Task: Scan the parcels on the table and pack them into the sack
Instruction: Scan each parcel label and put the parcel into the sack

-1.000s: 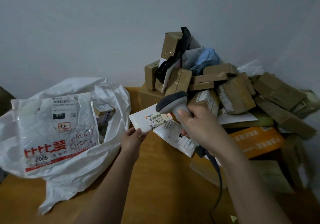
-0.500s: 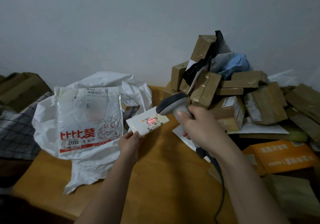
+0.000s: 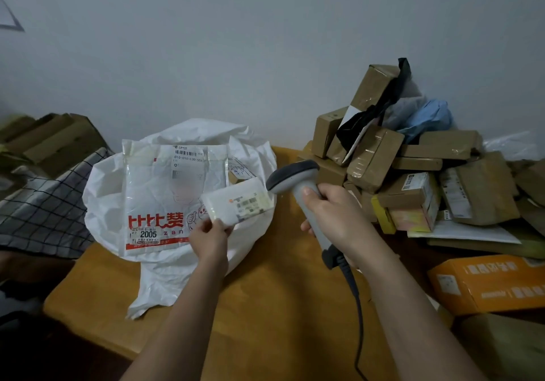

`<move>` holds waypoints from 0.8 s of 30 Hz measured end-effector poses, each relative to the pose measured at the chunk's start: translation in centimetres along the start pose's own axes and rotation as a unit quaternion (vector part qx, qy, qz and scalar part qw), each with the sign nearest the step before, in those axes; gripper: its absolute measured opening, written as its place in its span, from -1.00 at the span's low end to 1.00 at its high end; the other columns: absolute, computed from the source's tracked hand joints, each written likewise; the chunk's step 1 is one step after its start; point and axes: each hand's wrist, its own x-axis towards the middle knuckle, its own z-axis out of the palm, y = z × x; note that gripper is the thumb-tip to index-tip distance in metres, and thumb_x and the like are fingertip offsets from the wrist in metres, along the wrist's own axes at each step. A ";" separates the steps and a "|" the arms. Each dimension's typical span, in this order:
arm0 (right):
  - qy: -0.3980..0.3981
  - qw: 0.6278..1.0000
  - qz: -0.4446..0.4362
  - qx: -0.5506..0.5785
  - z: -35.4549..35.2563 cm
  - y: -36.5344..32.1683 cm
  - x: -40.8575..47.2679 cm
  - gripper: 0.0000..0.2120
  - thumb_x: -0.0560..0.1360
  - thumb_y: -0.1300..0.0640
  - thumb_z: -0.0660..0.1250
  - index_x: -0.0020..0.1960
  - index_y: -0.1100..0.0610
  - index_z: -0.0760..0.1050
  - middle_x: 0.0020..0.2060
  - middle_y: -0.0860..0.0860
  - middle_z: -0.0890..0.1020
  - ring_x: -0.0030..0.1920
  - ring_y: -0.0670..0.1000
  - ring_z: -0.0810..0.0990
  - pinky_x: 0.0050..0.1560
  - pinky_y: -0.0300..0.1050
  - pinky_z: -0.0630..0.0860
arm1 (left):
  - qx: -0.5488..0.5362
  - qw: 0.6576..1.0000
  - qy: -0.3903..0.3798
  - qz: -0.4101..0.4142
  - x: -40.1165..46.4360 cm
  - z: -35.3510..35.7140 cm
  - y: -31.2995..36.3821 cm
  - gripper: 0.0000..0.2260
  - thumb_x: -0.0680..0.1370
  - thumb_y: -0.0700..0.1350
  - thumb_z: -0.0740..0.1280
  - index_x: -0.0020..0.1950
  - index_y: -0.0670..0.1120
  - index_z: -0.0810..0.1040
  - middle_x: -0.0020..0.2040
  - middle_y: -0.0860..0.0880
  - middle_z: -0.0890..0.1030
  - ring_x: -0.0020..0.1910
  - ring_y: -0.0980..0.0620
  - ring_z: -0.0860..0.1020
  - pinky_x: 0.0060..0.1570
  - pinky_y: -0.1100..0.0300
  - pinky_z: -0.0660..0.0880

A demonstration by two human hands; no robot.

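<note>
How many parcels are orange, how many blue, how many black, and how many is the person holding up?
orange box: 1
blue bag: 1
black bag: 1
white parcel, held by the left hand: 1
Total: 4

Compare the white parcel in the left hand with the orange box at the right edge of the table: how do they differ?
The white parcel is held in the air by the left hand; the orange box lies on the table. The white parcel looks smaller and pale, while the orange box is bright with white print. Both carry a label.
</note>
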 end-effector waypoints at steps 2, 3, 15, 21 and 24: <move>0.006 1.000 0.010 0.003 0.0 0.4 0.2 -0.74 0.65 0.01 0.14 0.02 0.16 0.50 -0.23 0.10 0.61 -0.33 -0.07 0.60 -0.12 -0.01 0.56 | 0.043 0.995 0.058 0.064 1.1 -0.5 0.5 -0.81 0.60 -0.31 0.23 0.17 -0.22 0.56 0.13 -0.15 0.61 0.04 -0.08 0.60 -0.05 0.19 0.58; 0.007 1.000 0.015 0.004 -0.1 0.7 0.3 -0.74 0.65 0.01 0.13 0.01 0.16 0.50 -0.22 0.11 0.61 -0.34 -0.06 0.60 -0.12 0.00 0.56 | 0.065 0.991 0.079 0.092 1.4 -0.7 0.8 -0.83 0.60 -0.28 0.23 0.13 -0.21 0.56 0.11 -0.14 0.61 0.06 -0.08 0.59 -0.04 0.20 0.56; 0.036 0.995 0.084 0.028 -2.5 4.1 1.1 -0.76 0.64 0.00 0.14 -0.06 0.10 0.49 -0.24 0.12 0.63 -0.36 -0.06 0.58 -0.25 -0.10 0.50 | 0.292 0.904 0.177 0.257 0.8 1.9 -1.2 -0.74 0.52 -0.32 0.29 0.19 -0.13 0.48 0.31 -0.23 0.31 0.36 -0.21 0.26 0.40 -0.14 0.17; 0.108 0.984 0.134 0.054 -6.3 6.4 0.8 -0.75 0.64 0.04 0.14 -0.06 0.14 0.49 -0.26 0.17 0.62 -0.36 -0.03 0.56 -0.27 -0.10 0.49 | 0.324 0.862 0.020 0.389 -1.1 6.5 -4.7 -0.77 0.45 -0.38 0.29 0.08 -0.22 0.54 0.09 -0.23 0.42 0.15 -0.20 0.38 0.12 0.10 0.29; 0.136 0.977 0.149 0.063 -8.4 8.2 0.3 -0.72 0.64 0.05 0.14 0.02 0.23 0.51 -0.25 0.16 0.59 -0.31 0.01 0.59 -0.21 -0.03 0.50 | 0.376 0.846 -0.098 0.364 -2.9 9.1 -7.5 -0.76 0.48 -0.34 0.29 0.12 -0.17 0.54 0.12 -0.13 0.43 0.17 -0.08 0.39 0.13 0.18 0.31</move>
